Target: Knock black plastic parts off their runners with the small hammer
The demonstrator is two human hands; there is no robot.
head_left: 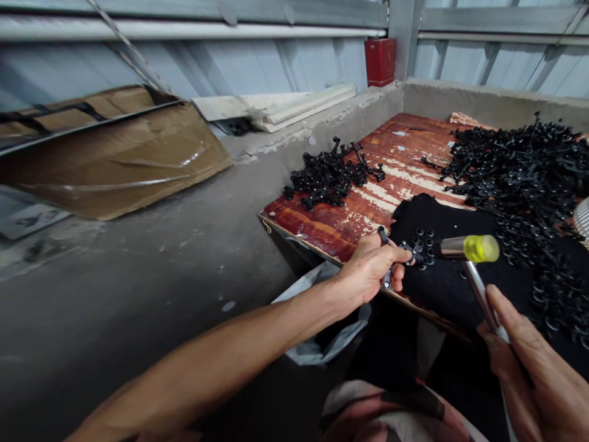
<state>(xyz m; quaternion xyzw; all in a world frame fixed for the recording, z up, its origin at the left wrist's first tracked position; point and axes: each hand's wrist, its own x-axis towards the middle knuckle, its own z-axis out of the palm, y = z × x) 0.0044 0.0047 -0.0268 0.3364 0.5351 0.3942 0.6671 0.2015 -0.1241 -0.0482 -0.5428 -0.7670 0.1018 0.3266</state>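
My left hand [375,267] is closed on a small black jointed part with round ends [385,279], held at the near edge of the table over a black cloth [453,307]. Just past its fingertips lie several black round-ended pieces [426,245] in a small cluster. My right hand [519,350] grips the metal handle of a mallet [481,248] with a yellow face. The mallet's head is raised above the cloth, right of the cluster, and slightly blurred. Parts of the held piece are hidden behind my left fingers.
A small heap of black parts [322,178] sits at the table's left, and a much larger pile [529,166] covers its right side. Below the edge hangs a whitish bag [322,350]. Left are a cardboard box [138,159] and concrete ledge [193,245]; a red tin [380,62] stands in the corner.
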